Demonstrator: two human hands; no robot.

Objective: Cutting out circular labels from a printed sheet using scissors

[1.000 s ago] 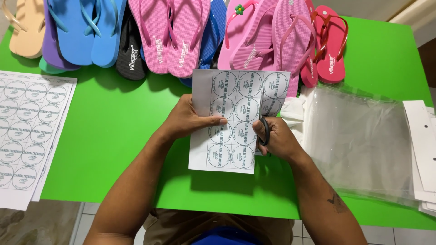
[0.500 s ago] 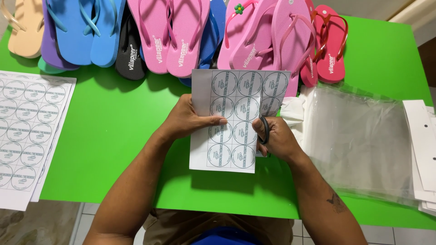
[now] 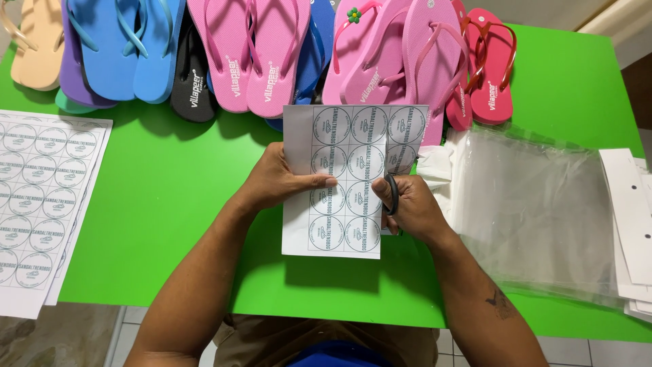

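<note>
At frame centre, the left hand (image 3: 275, 182) pinches the sticker sheet (image 3: 343, 180) taut while the right hand (image 3: 407, 207), clenched on black scissors (image 3: 392, 194), cuts its right edge.

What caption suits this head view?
Left hand holds a sheet of round labels while right hand works scissors.

Bright green table (image 3: 170, 224); pale tiled floor (image 3: 88, 336) below; beige wall strip (image 3: 614, 20) top right.
</note>
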